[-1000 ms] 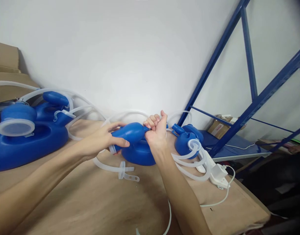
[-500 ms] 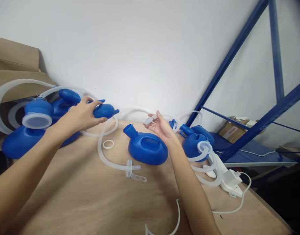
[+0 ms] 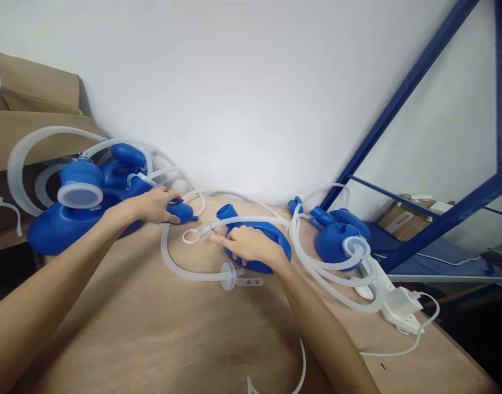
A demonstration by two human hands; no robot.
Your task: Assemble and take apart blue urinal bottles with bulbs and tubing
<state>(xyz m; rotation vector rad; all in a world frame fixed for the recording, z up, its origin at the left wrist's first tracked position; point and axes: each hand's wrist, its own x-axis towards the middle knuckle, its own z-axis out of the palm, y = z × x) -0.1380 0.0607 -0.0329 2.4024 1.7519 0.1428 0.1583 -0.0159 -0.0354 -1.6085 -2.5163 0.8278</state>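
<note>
Blue bulb (image 3: 181,212) sits in curled left hand (image 3: 156,205); right hand (image 3: 251,244) half-open.

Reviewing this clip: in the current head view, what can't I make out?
All in the head view:
- Left hand: its own fingers and back hide how firmly it grips the blue bulb, if at all.
- Blue bottle: the right hand covers part of its body.
- White cord: cut off by the bottom edge.
- Shelf box: label print too small to read.
</note>
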